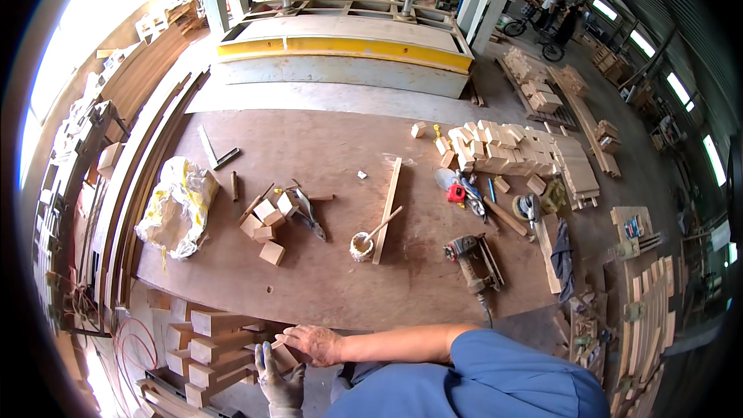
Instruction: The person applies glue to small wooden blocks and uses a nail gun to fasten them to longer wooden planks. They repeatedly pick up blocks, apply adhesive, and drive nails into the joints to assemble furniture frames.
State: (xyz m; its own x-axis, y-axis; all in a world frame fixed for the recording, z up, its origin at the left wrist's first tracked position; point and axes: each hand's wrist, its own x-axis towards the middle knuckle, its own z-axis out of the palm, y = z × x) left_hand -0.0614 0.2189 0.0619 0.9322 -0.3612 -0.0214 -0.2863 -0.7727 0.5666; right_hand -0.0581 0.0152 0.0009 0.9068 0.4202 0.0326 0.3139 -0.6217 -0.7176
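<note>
Spreading across most of the view, a broad brown plywood worktable (333,147), smooth and scuffed, with work plainly mid-course by the look of it: a big heap of pale cut wooden blocks (503,145) piled at the far right, a small cluster of square offcuts (263,224) near the middle left, and a stepped stack of blocks (213,352) built up below the near edge. Judging from that, much cutting done, stacking partly done, plenty of loose pieces left. Lying beside the cluster, a crumpled white and yellow plastic sack (176,205), soft and wrinkled. Running upright across the centre, a long thin wooden slat (387,209), and at its foot a small round glue pot (361,246) with a stick in it. Resting nearer the right, a nail gun (468,255), dark metal with red trim. Down at the near edge, right hand (313,343), bare, fingers flat and spread on a small tan wooden piece (280,354) at the stack's right end, pressing rather than clasping. Just beneath, left hand (280,387), gloved in grey, fingers curled up against the same piece; whether truly gripping, cannot tell.
</note>
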